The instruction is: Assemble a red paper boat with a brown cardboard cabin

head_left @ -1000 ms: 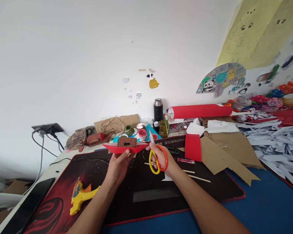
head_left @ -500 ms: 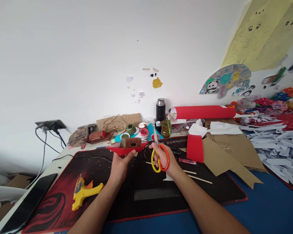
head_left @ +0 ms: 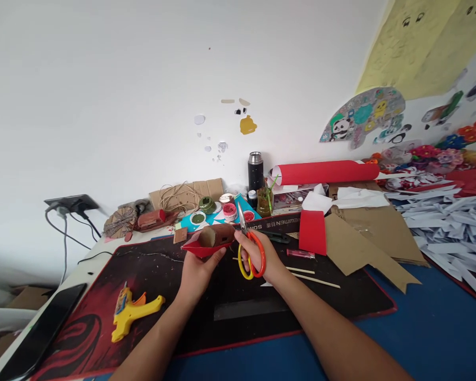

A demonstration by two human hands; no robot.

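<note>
My left hand (head_left: 198, 272) is closed around the underside of a small red paper boat (head_left: 206, 251), raised above the black mat (head_left: 238, 333). A brown cardboard tube (head_left: 221, 235) with a small cut window lies in the boat, its open end facing left. In my right hand (head_left: 262, 256) is a pair of scissors (head_left: 250, 259) with one yellow and one red-orange handle loop. The blades point up and look closed, and the hand is right beside the boat's right end.
A yellow glue gun (head_left: 133, 312) lies on the mat's left, near a black phone (head_left: 43, 330). Paint jars (head_left: 230, 211) and a black flask (head_left: 255, 172) stand along the wall. Thin sticks (head_left: 313, 278), red card (head_left: 312, 233) and cardboard (head_left: 353, 243) lie right.
The boat has turned in my left hand, so the tube's open end now shows more. My right hand still holds the scissors upright. The whole view has shifted slightly.
</note>
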